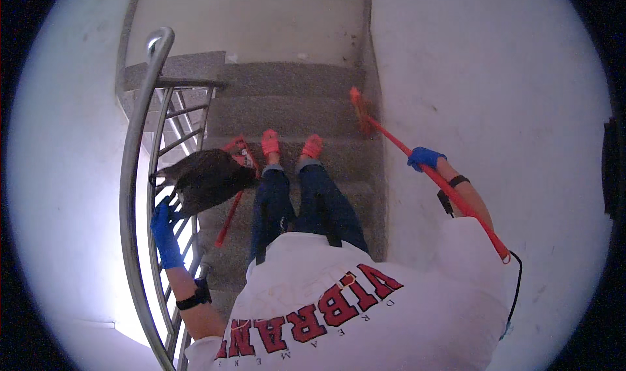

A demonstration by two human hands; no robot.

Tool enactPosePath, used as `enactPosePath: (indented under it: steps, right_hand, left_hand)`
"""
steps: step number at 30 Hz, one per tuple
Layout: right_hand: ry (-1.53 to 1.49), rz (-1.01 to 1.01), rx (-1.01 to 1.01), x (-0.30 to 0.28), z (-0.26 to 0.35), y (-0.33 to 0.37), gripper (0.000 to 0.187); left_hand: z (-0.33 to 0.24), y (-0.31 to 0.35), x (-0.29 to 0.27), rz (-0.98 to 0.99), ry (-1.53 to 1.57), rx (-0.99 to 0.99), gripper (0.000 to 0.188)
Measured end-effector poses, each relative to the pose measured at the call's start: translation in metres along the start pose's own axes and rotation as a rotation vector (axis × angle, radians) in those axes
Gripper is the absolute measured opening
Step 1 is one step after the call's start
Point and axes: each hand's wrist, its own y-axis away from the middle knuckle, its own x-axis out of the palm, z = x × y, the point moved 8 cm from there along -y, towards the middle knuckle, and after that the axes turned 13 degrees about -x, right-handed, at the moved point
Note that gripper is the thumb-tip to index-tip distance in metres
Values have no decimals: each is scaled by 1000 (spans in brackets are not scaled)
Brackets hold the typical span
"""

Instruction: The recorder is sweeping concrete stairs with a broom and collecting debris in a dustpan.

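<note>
Handrail: a curved steel stair rail [134, 175] ran down the left edge of the view, with bare wall beyond it.
Left hand: the left hand [165, 231], in a blue glove, was raised just beside the rail, its fingers [162, 209] closed on the gathered edge of a dark bag.
Bag and dustpan: the dark bag [207, 178] hung open beside the person's left leg; a red long-handled dustpan [236, 182] showed at its right edge, the handle slanting down past it. Whether the same hand also held that handle could not be told.
Stairs: grey speckled steps [287, 113] descended ahead; the person stood on one in red sandals.
Broom: a red broom [427, 172] slanted along the right wall, its bristle head [358, 110] resting on a lower step where the tread met the wall.
Right hand: the right hand [424, 157], also blue-gloved, was wrapped firmly round the broom's handle, about midway up.
Step in hand: it looked like sweeping the wall-side corner of a step.
Next move, as a judgement: drawing the bristles inward across the tread towards the dustpan, keeping the bag steady and the footing secure.
</note>
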Motion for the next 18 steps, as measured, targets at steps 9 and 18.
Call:
enactPosePath:
  steps: [9,18]
  right_hand:
    - [3,-104,-111,-18,-39,9,21]
    - [43,-287,-170,-38,-4,32,21]
  left_hand:
    - [18,42,45,30,96,88,23]
    - [45,40,37,55,122,107,26]
